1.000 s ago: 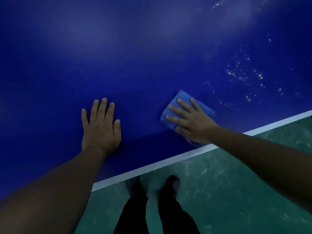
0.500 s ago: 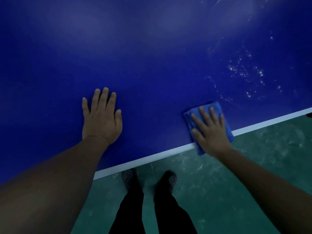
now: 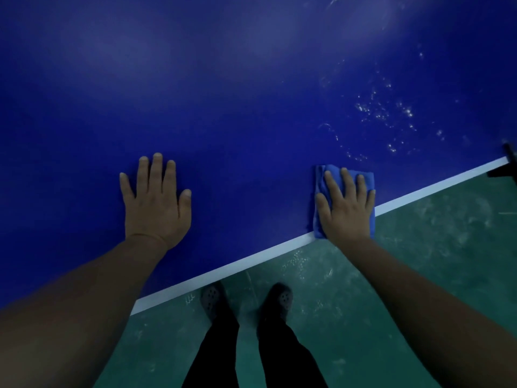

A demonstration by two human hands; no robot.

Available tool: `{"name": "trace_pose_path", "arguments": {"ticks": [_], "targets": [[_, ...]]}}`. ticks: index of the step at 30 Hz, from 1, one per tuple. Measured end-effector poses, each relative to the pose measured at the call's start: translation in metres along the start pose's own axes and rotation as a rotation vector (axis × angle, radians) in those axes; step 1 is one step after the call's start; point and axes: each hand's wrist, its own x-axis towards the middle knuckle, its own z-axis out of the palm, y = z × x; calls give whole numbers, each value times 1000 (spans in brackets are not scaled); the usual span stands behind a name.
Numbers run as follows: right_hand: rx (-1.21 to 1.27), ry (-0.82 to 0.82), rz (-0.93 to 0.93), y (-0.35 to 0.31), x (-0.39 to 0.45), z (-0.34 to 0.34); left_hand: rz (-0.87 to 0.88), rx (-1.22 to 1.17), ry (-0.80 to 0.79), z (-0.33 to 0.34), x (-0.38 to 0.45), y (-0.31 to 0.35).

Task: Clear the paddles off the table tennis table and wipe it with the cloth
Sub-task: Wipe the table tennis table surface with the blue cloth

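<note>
The dark blue table tennis table (image 3: 251,107) fills the upper part of the view, with a white line (image 3: 251,260) along its near edge. My right hand (image 3: 347,208) presses flat, fingers straight, on a folded blue cloth (image 3: 321,177) lying at the table's near edge on the right. My left hand (image 3: 155,203) rests flat on the bare table top further left, fingers spread. No paddle is in view.
Water droplets (image 3: 383,113) glisten on the table beyond the cloth, toward the right. A dark fitting (image 3: 507,163) juts at the table's right end. Below the edge lies green floor (image 3: 419,261), with my two dark shoes (image 3: 212,301).
My right hand has slid the cloth rightward along the near edge, from the table's middle toward the right. My left hand has stayed planted on the table.
</note>
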Motion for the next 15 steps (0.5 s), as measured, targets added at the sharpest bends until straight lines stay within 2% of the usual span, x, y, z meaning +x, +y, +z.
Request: {"name": "trace_pose_path", "arguments": {"ticks": [3,8,15], "targets": [[21,-8,13,-32,-1,6,40,-2,-6,1,2,3],[47,-5,-73,-115,14,11,55,14,-41,1,4,3],[106,33,-177,-242,106,3,60,26,-62,0,6,2]]}}
